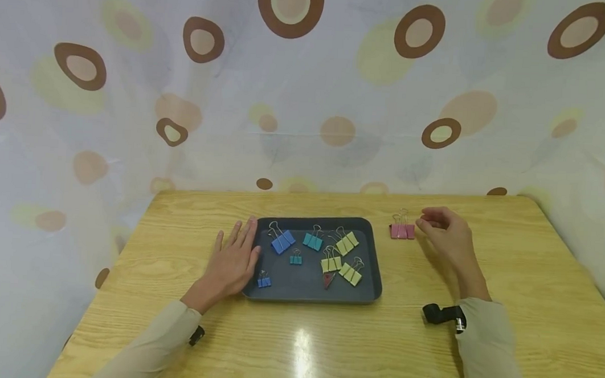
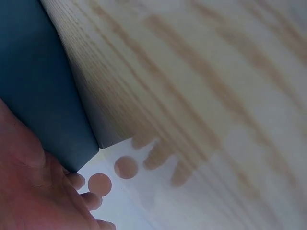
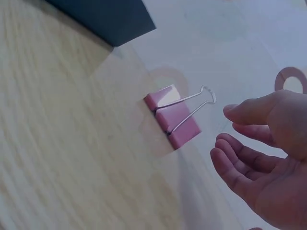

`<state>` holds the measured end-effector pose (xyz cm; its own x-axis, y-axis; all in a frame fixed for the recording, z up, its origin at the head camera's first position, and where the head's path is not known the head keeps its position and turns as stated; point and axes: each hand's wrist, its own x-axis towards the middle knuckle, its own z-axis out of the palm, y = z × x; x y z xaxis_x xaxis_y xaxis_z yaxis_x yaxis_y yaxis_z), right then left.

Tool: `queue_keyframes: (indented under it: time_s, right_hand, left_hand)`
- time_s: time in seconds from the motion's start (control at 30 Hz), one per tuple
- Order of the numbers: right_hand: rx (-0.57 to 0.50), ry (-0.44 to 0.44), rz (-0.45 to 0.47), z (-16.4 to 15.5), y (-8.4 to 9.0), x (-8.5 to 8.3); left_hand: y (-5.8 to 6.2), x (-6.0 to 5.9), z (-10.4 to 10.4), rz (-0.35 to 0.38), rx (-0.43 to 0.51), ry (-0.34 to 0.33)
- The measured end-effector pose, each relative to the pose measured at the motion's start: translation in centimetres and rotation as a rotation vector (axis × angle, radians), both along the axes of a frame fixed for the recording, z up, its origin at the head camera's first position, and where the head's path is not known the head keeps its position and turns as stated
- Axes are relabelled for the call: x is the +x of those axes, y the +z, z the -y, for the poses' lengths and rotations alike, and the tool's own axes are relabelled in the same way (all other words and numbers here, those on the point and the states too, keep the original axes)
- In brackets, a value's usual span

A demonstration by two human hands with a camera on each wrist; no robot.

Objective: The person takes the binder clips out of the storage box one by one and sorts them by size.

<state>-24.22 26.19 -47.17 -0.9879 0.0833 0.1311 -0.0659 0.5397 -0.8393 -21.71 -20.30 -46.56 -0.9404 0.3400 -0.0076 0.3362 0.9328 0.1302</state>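
A pink binder clip (image 1: 402,231) stands on the table to the right of the dark grey tray (image 1: 297,296), its wire handles raised. Just right of that clip is my right hand (image 1: 451,239); in the right wrist view a gap separates its loosely bent fingers (image 3: 230,167) from the clip's handles, and nothing is held. Against the tray's left rim rests my left hand (image 1: 231,262), fingers spread and straight. The left wrist view has its palm (image 2: 24,177) beside the tray wall (image 2: 43,72).
Inside the tray lie a large blue clip (image 1: 282,242), a small blue clip (image 1: 264,281), two teal clips (image 1: 312,241), three yellow clips (image 1: 350,274) and a small red clip (image 1: 327,279). A patterned cloth (image 1: 318,87) hangs behind the wooden table (image 1: 253,346).
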Motion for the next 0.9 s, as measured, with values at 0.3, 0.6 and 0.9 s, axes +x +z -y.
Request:
queue_keyframes:
  time_s: [0.3,0.6,0.9]
  right_hand:
    - [-0.043,0.063,-0.043,1.6,1.5,0.3]
    - [-0.111,0.170,-0.070,4.9,2.3,0.5]
    - [-0.074,0.246,-0.063,7.8,1.8,0.5]
  left_hand:
    - [0.3,0.0,-0.1,-0.001,0.001,-0.007]
    - [0.2,0.0,-0.1,-0.004,-0.002,-0.007]
    - [0.2,0.0,-0.1,-0.004,-0.004,0.000]
